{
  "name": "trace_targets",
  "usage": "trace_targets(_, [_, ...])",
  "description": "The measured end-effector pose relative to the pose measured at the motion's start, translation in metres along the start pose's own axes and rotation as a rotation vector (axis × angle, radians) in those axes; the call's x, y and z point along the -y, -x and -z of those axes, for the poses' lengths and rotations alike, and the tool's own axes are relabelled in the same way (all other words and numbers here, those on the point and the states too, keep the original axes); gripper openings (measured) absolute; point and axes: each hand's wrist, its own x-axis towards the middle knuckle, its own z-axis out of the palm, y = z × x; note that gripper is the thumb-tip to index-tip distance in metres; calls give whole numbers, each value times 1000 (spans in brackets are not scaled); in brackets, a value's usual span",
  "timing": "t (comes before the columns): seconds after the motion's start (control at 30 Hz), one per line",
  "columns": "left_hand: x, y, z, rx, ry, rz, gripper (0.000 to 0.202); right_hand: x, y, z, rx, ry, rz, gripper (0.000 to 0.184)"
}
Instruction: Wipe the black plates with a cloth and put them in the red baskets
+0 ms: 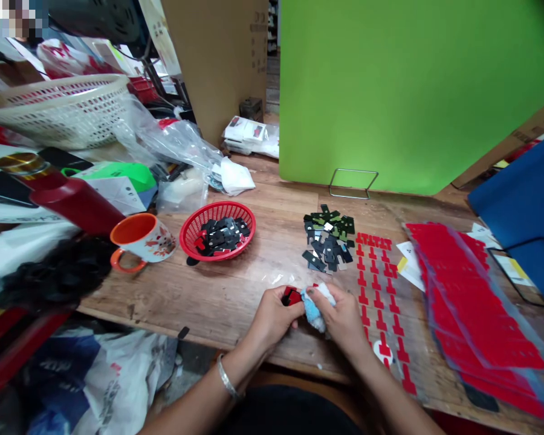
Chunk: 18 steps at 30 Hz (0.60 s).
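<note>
Near the table's front edge, my left hand [274, 317] pinches a small black and red plate [291, 296]. My right hand [344, 314] grips a light blue and white cloth [316, 309], which touches the plate's right side. Beyond my hands lies a heap of small dark plates [330, 244]. To the left a red plastic basket [188, 232] holds more dark plates, some with red on them. Just right of my right hand, rows of red T-shaped stickers [378, 297] sit on a clear sheet.
Red sticker sheets in clear plastic [476, 290] are stacked at the right. An orange and white mug [152, 238] and a dark red bottle [72, 202] stand at the left. A green board [390, 90] rises behind the wooden table [263, 217], with a wire stand [351, 197] before it.
</note>
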Motion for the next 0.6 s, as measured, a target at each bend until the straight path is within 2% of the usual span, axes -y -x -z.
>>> trace_targets(0.13, [2,-2,1,-37,82,27,30,4,6,-4,169,-307,-105,29])
trace_targets(0.23, [0,-4,5,-6,90,39,32,6,8,-5,258,-522,-231,39])
trace_targets(0.27, [-2,-4,8,15,72,30,32,6,6,-5,226,-563,-272,41])
trace_targets(0.33, [-6,-6,12,38,44,9,33,4,2,-2,75,-640,-333,42])
trace_targets(0.4, [-8,-8,16,32,69,12,34,2,-3,1,-75,-718,-366,39])
trace_targets(0.43, [-8,-8,17,27,95,24,35,1,-4,3,-106,-741,-371,37])
trace_targets(0.5, [-6,-10,17,19,147,46,37,1,-4,4,-34,-732,-366,35])
trace_targets(0.6, [-2,-11,14,-3,179,51,39,3,3,0,205,-550,-306,36])
